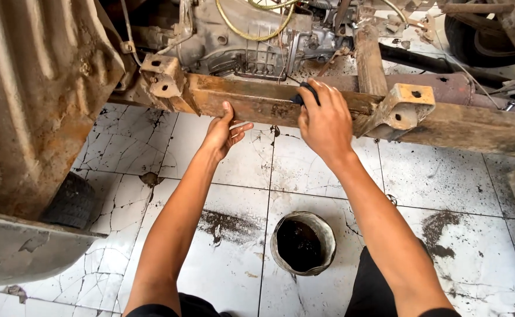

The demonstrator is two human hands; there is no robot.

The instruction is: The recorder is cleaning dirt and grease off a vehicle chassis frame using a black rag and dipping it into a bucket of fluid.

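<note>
So, step: rubbing down the rusty beam (257,101), far side, looks mid-job to me.
Right hand (326,123): fingers clamped on a dark pad (308,92) against the beam.
Left hand (223,132): thumb on the beam's face, fingers loosely apart below.
Next: probably firm, even strokes along it.
Bucket (302,243): near, on the tiled floor (445,176).

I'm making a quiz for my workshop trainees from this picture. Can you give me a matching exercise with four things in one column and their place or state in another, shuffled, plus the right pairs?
Things:
1. left hand
2. right hand
3. round can
4. tyre

Places or states:
A. stands on the cracked white tiles, dark liquid inside
B. thumb on the face of the rusty beam, fingers beneath it
C. under the rusted body panel at the left
D. presses a small dark object against the beam's top edge

Pairs: 1-B, 2-D, 3-A, 4-C
</note>
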